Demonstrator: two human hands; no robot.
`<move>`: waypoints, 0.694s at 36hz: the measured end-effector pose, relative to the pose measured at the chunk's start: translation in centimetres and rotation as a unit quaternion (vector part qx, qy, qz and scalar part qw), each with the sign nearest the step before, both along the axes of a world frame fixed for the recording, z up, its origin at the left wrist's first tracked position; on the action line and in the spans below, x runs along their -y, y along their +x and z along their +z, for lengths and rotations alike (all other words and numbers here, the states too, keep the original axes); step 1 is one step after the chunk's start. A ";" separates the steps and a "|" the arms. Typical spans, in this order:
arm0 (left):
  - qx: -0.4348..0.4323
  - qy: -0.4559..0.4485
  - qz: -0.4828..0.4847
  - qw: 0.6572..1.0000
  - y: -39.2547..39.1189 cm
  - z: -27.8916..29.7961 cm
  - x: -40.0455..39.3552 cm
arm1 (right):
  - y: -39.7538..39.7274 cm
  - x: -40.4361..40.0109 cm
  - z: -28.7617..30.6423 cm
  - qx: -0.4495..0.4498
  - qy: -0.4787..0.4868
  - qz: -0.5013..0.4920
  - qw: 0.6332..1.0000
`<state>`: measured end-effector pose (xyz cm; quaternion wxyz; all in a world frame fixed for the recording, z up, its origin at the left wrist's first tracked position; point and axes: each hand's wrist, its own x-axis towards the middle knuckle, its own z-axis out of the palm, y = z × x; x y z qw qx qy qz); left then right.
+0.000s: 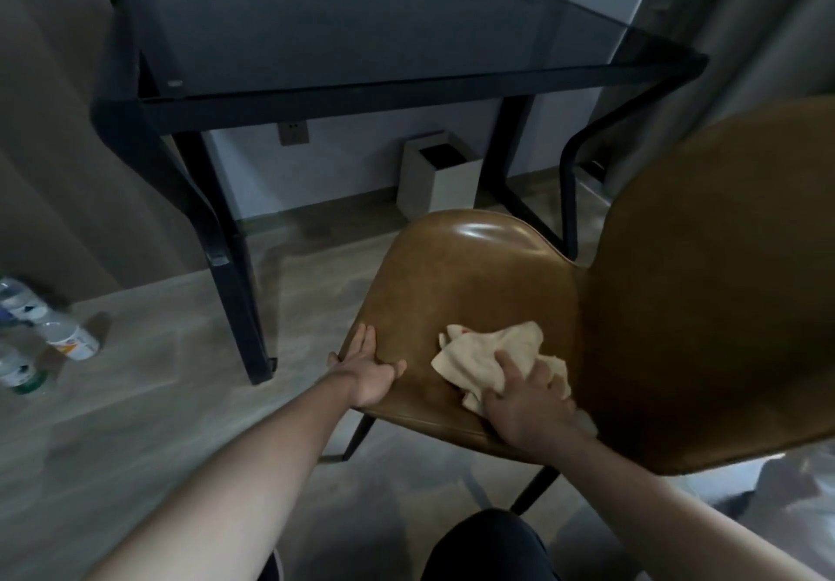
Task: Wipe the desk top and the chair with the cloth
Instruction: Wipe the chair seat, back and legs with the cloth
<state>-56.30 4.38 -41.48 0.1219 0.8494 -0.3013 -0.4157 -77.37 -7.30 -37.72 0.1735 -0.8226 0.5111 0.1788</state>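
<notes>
My right hand (526,404) presses the cloth (492,361) onto the chair (461,282) seat, grip curled into its folds so it drags with the wipe. My left hand (368,366) lies flat on the seat's edge, fingers straight, steadying the chair. The counter (361,38) stands behind the chair.

Hidden / cut off
Chair (474,291) backrest runs off rt edge; cloth (492,354) partly under right hand (526,404); bottles (68,341) at left blurred, labels unreadable.
</notes>
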 end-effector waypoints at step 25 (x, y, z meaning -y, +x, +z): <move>-0.022 -0.015 0.023 0.999 1.2 -1.7 0.6 | 9.0 8.1 -1.3 0.058 -0.027 0.077 0.995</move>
